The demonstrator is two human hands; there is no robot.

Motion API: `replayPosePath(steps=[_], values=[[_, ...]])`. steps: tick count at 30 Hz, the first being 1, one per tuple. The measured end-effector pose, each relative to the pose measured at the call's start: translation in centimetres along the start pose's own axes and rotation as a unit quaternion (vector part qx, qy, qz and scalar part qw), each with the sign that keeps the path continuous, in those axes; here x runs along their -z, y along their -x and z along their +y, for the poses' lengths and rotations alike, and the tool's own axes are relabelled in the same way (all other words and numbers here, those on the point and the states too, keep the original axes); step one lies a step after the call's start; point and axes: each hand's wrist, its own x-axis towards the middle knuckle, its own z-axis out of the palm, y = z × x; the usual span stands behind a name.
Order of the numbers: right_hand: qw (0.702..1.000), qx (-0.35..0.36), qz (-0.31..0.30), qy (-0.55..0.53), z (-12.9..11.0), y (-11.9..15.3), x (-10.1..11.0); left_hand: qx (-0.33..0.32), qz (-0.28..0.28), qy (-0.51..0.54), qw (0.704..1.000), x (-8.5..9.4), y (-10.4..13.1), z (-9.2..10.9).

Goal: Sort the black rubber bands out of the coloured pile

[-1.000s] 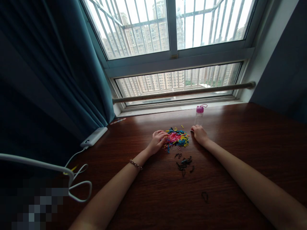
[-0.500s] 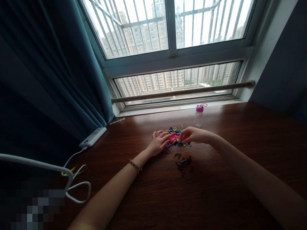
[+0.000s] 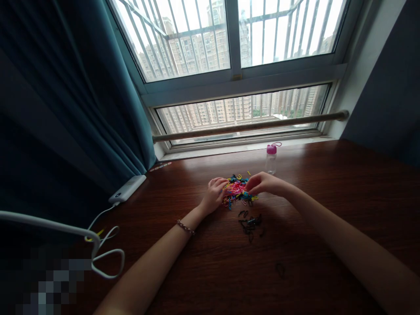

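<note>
A pile of small colourful rubber bands (image 3: pixel 236 189), mostly pink, blue and yellow, lies on the brown wooden table. My left hand (image 3: pixel 215 192) rests at the pile's left edge, fingers bent slightly and apart, holding nothing that I can see. At the right edge my right hand (image 3: pixel 262 182) reaches in with its fingertips pinched together. Whatever is between those fingertips is hidden. Nearer to me, below the coloured pile, sits a loose group of black rubber bands (image 3: pixel 252 222).
A clear bottle with a pink lid (image 3: pixel 271 164) stands behind my right hand. On the left, a white power bank (image 3: pixel 127 189) trails a white cable (image 3: pixel 101 212). A blue curtain (image 3: pixel 127 109) hangs beside the window. One dark band (image 3: pixel 280 270) lies closer to me.
My left hand has drawn back slightly to the left, its fingers curling more, so more of the coloured pile shows. My right hand stays at the pile's right edge, barely shifted.
</note>
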Motion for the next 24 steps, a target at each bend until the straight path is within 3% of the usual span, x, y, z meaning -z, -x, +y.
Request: replayPosePath(steps=[4, 8, 10, 13, 15, 20, 24], values=[[0.996, 0.023, 0.087, -0.008, 1.5, -0.8, 0.6, 0.005, 0.073, 0.051, 0.996, -0.1, 0.1, -0.6], [0.969, 0.059, 0.209, 0.118, 2.6, -1.4, 0.8, 0.027, 0.119, 0.073, 0.990, 0.0, 0.2, -0.7], [0.960, 0.087, 0.180, 0.195, 2.8, -1.3, 0.7, 0.040, 0.125, 0.074, 0.989, 0.2, 0.2, -0.2], [0.956, 0.129, 0.036, 0.260, 2.6, -0.9, 0.2, 0.031, 0.117, 0.095, 0.988, 0.3, 0.3, 1.4], [0.945, 0.141, -0.024, 0.294, 2.4, -0.7, -0.1, -0.005, 0.098, 0.121, 0.988, 0.2, 0.5, 2.9], [0.924, 0.131, -0.023, 0.358, 2.3, -0.6, -0.4, -0.142, -0.010, 0.157, 0.977, -0.7, 1.1, 6.2], [0.929, 0.142, -0.018, 0.341, 2.5, -0.7, -0.2, -0.201, -0.059, 0.127, 0.970, -0.9, 1.4, 7.0]])
